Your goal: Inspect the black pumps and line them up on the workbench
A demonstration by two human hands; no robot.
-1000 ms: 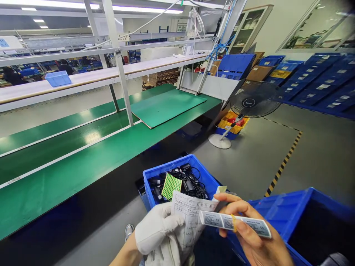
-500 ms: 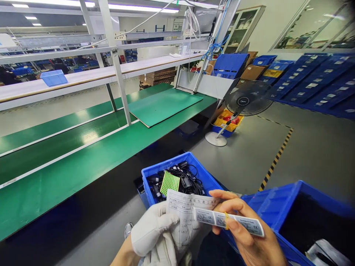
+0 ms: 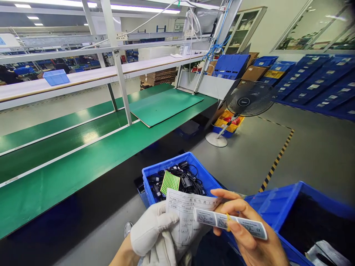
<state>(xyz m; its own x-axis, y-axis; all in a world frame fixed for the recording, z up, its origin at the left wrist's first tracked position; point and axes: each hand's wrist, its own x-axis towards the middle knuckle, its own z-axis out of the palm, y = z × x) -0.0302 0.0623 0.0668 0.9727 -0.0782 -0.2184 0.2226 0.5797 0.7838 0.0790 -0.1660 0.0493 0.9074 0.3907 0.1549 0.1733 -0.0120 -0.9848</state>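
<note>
My left hand wears a white glove and is closed on a printed paper form held upright. My bare right hand pinches a strip of white labels banded with a yellow rubber band, just right of the form. Behind both hands a small blue bin holds black adapters with cables and a green dotted sticker sheet.
A large blue bin stands at the lower right. A long green workbench with a loose green mat runs along the left. A floor fan, stacked blue crates and yellow-black floor tape lie further back.
The view has shifted slightly; both hands keep their hold, with the label strip moved a little left against the paper form.
</note>
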